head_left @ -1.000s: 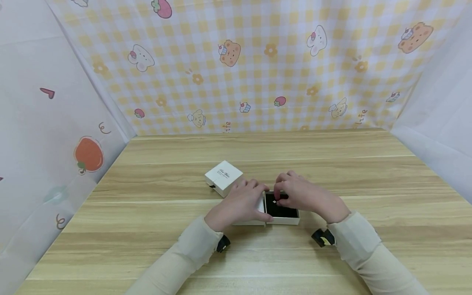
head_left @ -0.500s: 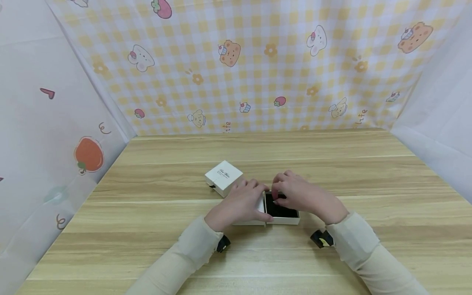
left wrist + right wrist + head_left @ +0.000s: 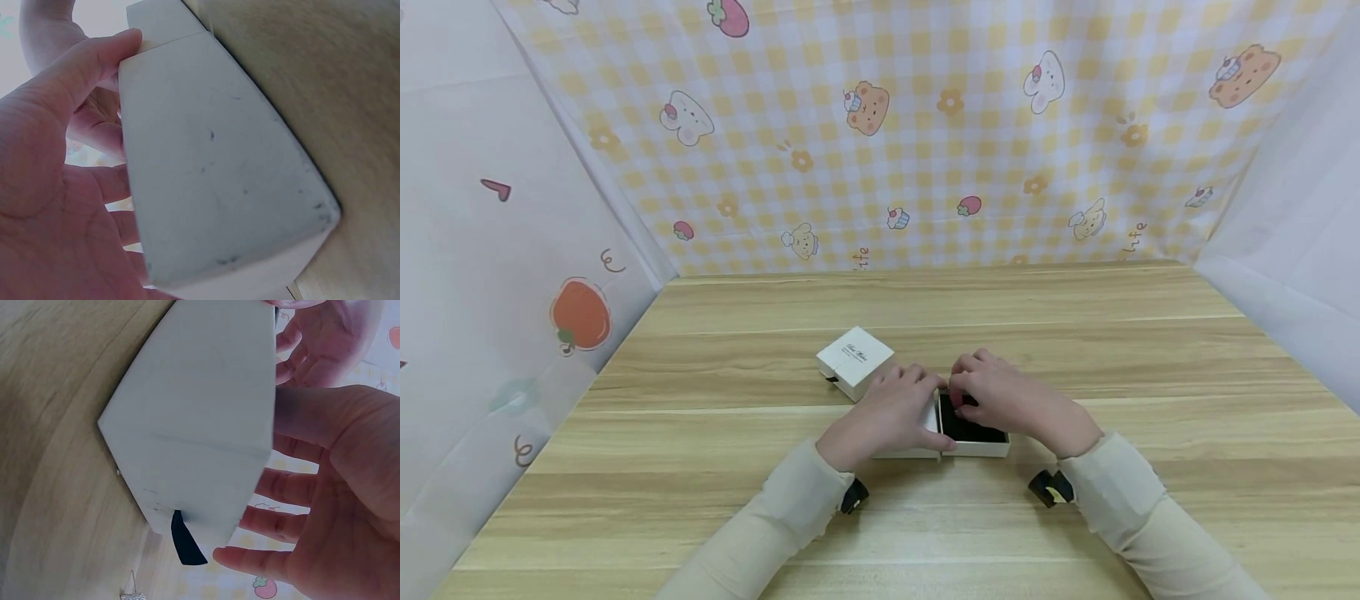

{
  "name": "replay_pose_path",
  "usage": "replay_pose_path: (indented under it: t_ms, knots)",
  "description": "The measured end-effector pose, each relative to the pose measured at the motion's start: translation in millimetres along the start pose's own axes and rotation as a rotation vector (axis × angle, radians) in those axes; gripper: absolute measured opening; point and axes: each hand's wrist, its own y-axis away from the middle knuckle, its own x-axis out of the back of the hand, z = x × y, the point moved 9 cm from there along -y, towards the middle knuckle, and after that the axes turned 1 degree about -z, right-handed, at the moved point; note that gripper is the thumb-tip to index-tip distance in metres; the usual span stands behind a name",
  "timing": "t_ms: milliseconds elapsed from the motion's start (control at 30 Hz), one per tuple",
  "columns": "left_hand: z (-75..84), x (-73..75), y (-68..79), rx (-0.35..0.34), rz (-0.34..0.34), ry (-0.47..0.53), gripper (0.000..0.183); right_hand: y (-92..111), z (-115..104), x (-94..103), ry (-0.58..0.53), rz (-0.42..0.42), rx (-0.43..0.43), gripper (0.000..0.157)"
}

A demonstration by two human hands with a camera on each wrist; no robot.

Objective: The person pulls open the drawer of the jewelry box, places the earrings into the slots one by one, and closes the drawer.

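A white jewelry box lies pulled apart, its outer sleeve [image 3: 219,162] on the left and its black-lined drawer [image 3: 981,432] on the right. My left hand [image 3: 887,421] spans the sleeve and grips it, thumb near the seam with the drawer. Over the drawer, my right hand [image 3: 1018,402] has thumb and index finger brought together at the black lining, pinching a small silvery jewelry piece that is now almost wholly hidden. From the right wrist view, a black ribbon tab [image 3: 186,540] sticks out of the drawer's end, and the other right fingers [image 3: 290,487] extend behind it.
A second white box [image 3: 856,357] with dark lettering and a black tab stands behind and left of my left hand. The wooden table [image 3: 1075,333] reaches back to a yellow checked cloth [image 3: 925,150]. White sheets hang at both sides.
My right hand has shifted slightly left within the drawer, and the silvery piece visible at its fingertips earlier is now mostly covered. The left hand and both boxes have stayed put.
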Motion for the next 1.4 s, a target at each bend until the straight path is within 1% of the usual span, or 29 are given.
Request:
replay_pose_path:
  t_ms: [567, 733, 900, 1000, 1267, 1400]
  knots:
    - [0.5, 0.1, 0.7, -0.01, 0.006, 0.002, 0.074, 0.8, 1.6, -2.4, -0.049, 0.001, 0.022, 0.012]
    - [0.7, 0.1, 0.5, -0.01, 0.006, 0.003, 0.073, 1.4, 3.0, -0.1, -0.064, -0.002, 0.016, 0.008]
    - [0.6, 0.1, 0.3, -0.01, 0.005, 0.0, 0.073, 3.4, 6.0, 7.3, -0.06, 0.006, 0.015, 0.011]
    - [0.3, -0.1, 0.1, -0.006, 0.002, 0.003, 0.074, 5.7, 11.1, 12.0, -0.065, -0.01, -0.015, 0.012]
    - [0.1, -0.7, -0.8, 0.0, 0.007, -0.006, 0.075, 14.5, 25.1, 23.4, -0.126, -0.043, -0.111, 0.017]
    - [-0.2, -0.7, -1.0, 0.002, 0.007, -0.001, 0.075, 19.4, 30.5, 27.7, -0.141, -0.049, -0.137, 0.02]
